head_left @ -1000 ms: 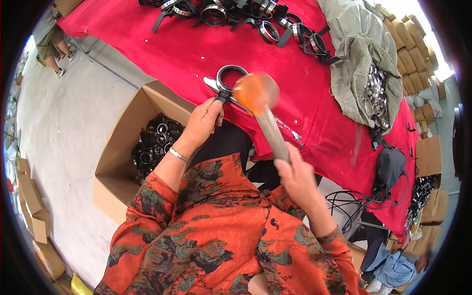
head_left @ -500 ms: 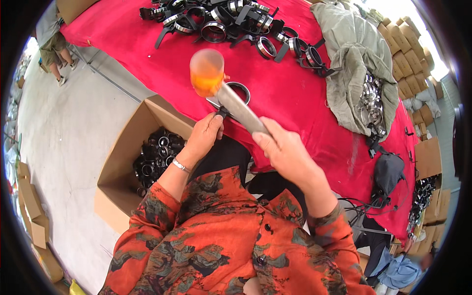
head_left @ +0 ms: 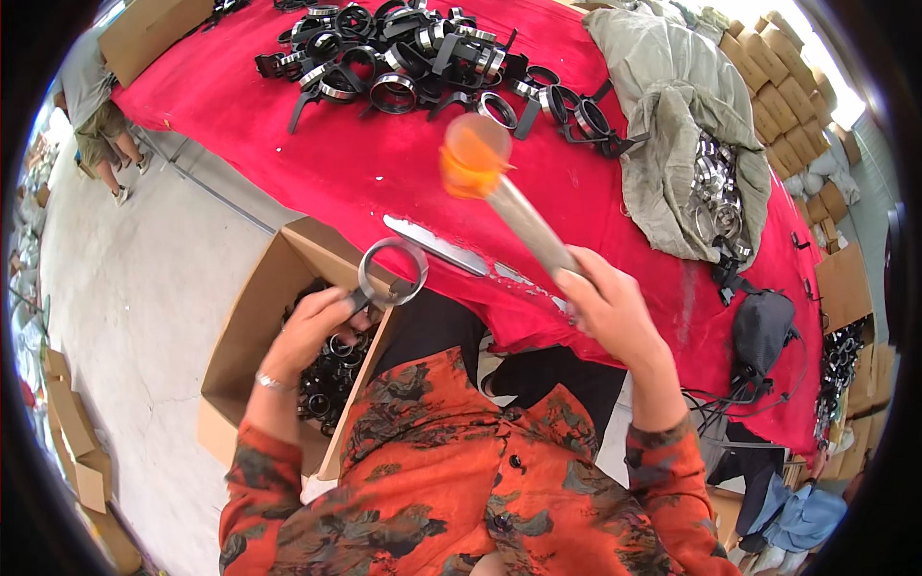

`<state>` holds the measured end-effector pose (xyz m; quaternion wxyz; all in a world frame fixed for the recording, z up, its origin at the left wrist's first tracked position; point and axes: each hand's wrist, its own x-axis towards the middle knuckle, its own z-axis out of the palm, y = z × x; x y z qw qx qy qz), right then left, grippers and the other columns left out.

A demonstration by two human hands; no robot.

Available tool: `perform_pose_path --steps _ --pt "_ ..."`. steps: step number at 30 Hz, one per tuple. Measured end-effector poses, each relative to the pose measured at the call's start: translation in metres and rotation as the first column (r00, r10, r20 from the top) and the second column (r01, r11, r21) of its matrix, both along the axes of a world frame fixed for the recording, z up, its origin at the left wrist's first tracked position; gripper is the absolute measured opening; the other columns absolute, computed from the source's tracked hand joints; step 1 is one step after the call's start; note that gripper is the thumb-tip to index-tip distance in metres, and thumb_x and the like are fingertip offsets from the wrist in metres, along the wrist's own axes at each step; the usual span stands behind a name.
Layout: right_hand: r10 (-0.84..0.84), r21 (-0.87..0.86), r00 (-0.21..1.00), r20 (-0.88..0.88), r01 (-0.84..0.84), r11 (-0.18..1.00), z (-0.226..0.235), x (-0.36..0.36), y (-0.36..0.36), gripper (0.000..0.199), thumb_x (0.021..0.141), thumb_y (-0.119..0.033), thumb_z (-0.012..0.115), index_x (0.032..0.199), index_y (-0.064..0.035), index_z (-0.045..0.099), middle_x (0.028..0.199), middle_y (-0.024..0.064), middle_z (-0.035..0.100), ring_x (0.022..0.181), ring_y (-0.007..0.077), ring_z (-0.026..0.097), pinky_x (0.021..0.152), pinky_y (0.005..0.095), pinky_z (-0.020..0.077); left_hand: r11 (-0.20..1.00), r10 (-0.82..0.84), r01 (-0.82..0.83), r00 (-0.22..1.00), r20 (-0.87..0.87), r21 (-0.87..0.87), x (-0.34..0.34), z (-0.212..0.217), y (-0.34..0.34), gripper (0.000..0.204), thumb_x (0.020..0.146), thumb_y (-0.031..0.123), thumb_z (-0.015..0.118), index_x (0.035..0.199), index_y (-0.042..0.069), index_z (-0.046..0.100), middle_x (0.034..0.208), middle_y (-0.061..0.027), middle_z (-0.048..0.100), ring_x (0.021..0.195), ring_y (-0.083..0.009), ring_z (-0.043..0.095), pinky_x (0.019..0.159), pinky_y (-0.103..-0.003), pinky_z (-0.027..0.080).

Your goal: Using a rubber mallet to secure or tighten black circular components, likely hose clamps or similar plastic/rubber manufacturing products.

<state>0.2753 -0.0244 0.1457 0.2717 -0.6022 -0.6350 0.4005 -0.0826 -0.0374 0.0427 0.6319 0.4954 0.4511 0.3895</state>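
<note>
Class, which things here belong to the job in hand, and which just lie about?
In use: mallet in right hand; ring part in left hand; probably the open box and heaped ring parts.
Apparently lying about: black bag; stacked cartons.

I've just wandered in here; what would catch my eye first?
Probably the orange-headed mallet, held in the right hand over the bright red cloth. Next, the black-handled metal ring in the left hand, by the open cardboard box. Beyond, a heap of similar rings lies toward the cloth's far side.
</note>
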Motion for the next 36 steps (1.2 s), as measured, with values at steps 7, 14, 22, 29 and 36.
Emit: perform_pose_path --steps 7,14,22,29,36 --pt "-0.24 0.392 0.878 0.414 0.066 0.918 -0.026 0.053 -0.025 0.038 0.085 -0.025 0.067 0.112 0.0004 0.057 0.09 0.0214 0.065 0.082 0.0371 0.064 0.07 0.04 0.0495 0.948 0.317 -0.272 0.825 -0.468 0.164 -0.023 0.032 0.04 0.023 0.09 0.022 0.057 0.093 0.001 0.064 0.078 -0.0024 0.062 0.074 -0.0095 0.055 0.061 -0.025 0.044" --pt "-0.287 0.397 0.751 0.595 0.036 0.917 -0.028 0.039 -0.035 0.044 0.08 -0.034 0.069 0.109 -0.0037 0.058 0.084 0.0158 0.057 0.075 0.0367 0.06 0.063 0.0445 0.0479 0.523 0.566 0.126 0.688 -0.454 0.843 0.11 0.057 0.233 0.041 0.084 0.027 0.062 0.113 -0.002 0.057 0.11 -0.0224 0.06 0.106 -0.0367 0.057 0.091 -0.042 0.045" --pt "-0.299 0.405 0.746 0.595 0.043 0.913 -0.031 0.041 -0.041 0.043 0.079 -0.036 0.069 0.105 -0.0039 0.058 0.079 0.013 0.055 0.072 0.0326 0.059 0.059 0.0433 0.0464 0.649 0.598 0.232 0.433 -0.674 0.725 0.137 0.055 0.249 0.027 0.079 0.024 0.067 0.097 0.004 0.062 0.101 -0.0177 0.054 0.101 -0.0364 0.053 0.083 -0.046 0.049" --pt "-0.317 0.505 0.756 0.573 -0.021 0.863 -0.035 0.044 -0.043 0.043 0.079 -0.034 0.07 0.106 -0.0028 0.058 0.078 0.013 0.054 0.071 0.0322 0.059 0.059 0.0422 0.047 0.695 0.426 0.427 0.403 -0.81 0.578 0.124 0.051 0.214 0.025 0.081 0.025 0.065 0.089 0.002 0.059 0.096 -0.016 0.061 0.094 -0.0381 0.059 0.082 -0.045 0.049" --pt "-0.151 0.387 0.952 0.266 0.038 0.921 -0.036 0.058 -0.033 0.038 0.087 -0.029 0.062 0.113 -0.0018 0.057 0.076 0.0153 0.06 0.065 0.03 0.061 0.061 0.0393 0.049 1.0 0.016 -0.016 0.998 -0.057 0.015 0.094 0.085 0.107 0.023 0.094 0.029 0.054 0.091 0.006 0.057 0.08 -0.0055 0.063 0.071 -0.0165 0.062 0.061 -0.029 0.048"
